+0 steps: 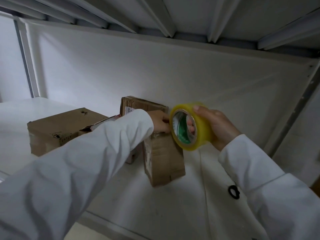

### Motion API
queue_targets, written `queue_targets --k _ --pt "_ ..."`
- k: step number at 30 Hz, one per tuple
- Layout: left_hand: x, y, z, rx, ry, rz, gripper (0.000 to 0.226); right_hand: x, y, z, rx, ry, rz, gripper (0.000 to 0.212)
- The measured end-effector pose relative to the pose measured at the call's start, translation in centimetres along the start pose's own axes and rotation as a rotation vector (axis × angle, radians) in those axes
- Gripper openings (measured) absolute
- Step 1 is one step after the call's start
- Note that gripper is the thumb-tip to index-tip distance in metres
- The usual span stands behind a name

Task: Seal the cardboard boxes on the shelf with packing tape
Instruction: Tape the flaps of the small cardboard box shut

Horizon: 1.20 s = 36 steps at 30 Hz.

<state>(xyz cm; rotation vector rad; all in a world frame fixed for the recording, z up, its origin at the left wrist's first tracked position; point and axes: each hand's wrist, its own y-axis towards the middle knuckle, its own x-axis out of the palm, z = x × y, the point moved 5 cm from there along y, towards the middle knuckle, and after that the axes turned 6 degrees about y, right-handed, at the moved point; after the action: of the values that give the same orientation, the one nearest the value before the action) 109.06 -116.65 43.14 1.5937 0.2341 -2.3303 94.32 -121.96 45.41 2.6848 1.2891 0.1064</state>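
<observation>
The roll of packing tape [191, 126] is wide and translucent yellow, wound on a brown cardboard core whose inside carries green and white print. The right hand [216, 126] grips it with the thumb over the outer winding and fingers curled through the core, holding it on edge in the air, just above the right side of the near box [164, 158].

That box is brown corrugated cardboard, standing tall and narrow near the middle of the white shelf [190, 196], with creased sides and a glossy patch of clear tape at its top. The left hand [160, 122], coming out of a white sleeve [86, 161], rests on the top of this box, fingers bent toward the roll; whether they pinch a tape end cannot be told.

Behind it, against the shelf's back wall [173, 75], stands a second box [143, 105], brown, with a white label on its face. Toward the shelf's left edge lies a flat box [60, 127], its brown top scuffed and one flap raised at its right end.
</observation>
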Motion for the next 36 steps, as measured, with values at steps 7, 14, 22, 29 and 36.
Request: queue_targets --k 7,14,22,29,36 --pt "-0.5 0.5 -2.9 -0.098 -0.268 0.051 0.032 0.7 1.4 1.6 0.04 -0.073 0.089 0.032" --pt "0.3 0.7 -4.4 -0.145 -0.421 0.145 0.021 0.9 1.9 -0.4 0.006 -0.149 0.057 0.036" --pt "4.6 -1.7 -6.1 -0.166 -0.717 0.142 0.052 -0.1 3.0 2.0 0.068 -0.074 0.13 0.039" --pt "6.1 -1.0 -3.0 -0.197 -0.572 0.065 0.03 0.8 3.2 2.0 0.044 0.14 -0.074 0.027" --pt "8.5 -1.9 1.8 -0.038 0.194 -0.063 0.068 -0.3 4.6 6.5 0.307 -0.012 0.025 0.045"
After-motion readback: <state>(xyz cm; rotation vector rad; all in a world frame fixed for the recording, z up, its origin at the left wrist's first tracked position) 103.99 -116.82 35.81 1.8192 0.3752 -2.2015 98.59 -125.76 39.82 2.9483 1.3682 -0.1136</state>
